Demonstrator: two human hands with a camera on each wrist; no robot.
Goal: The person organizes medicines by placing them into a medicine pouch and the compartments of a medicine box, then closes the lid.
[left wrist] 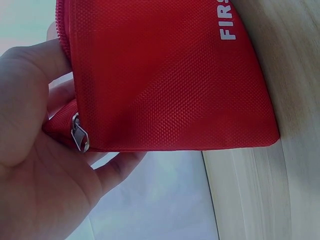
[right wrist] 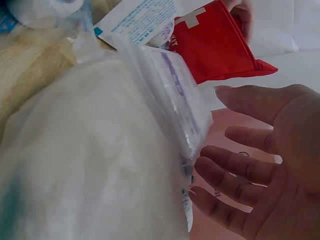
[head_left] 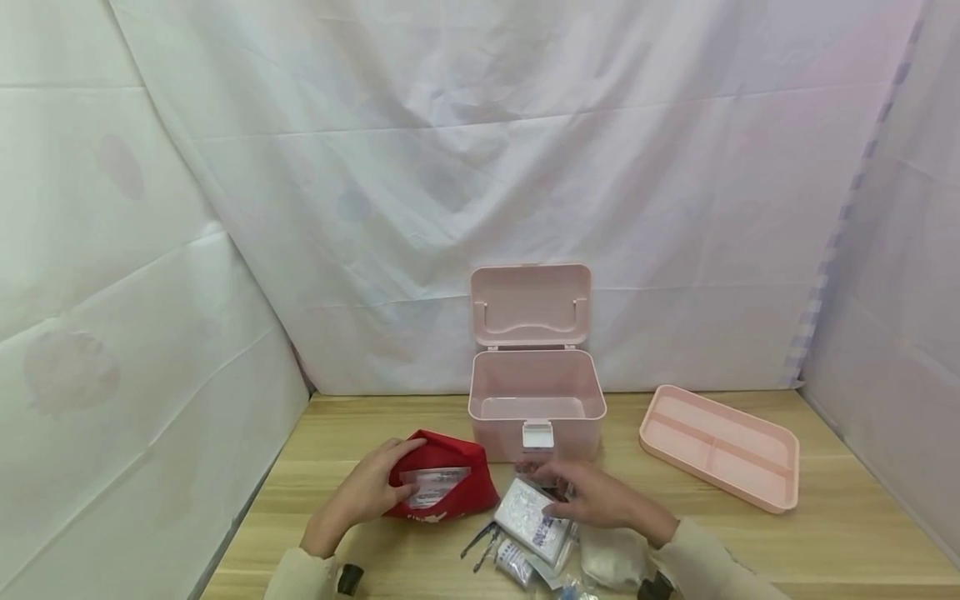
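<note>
My left hand [head_left: 372, 485] holds a red first-aid pouch [head_left: 480, 493] by its mouth, with the thumb at the near rim and fingers over the far side. The pouch's top gapes, showing clear packets [head_left: 442, 483] inside. A metal zipper pull [left wrist: 79, 134] hangs by the palm in the left wrist view. Over a pile of supplies, my right hand [head_left: 603, 496] has its fingers apart and loosely bent, nothing held in the right wrist view. Nearest to it lies a white wrapped packet [head_left: 531, 518]. A whitish plastic-wrapped bundle [right wrist: 95, 160] sits below that hand.
Behind the pile stands a pink box [head_left: 491, 439], its lid [head_left: 531, 308] raised. A shallow pink divided tray [head_left: 783, 471] lies to the right. Dark tweezers [head_left: 480, 542] and a wrapped bandage roll [head_left: 513, 560] lie in front. White cloth [head_left: 375, 208] hangs around the wooden table [head_left: 330, 425].
</note>
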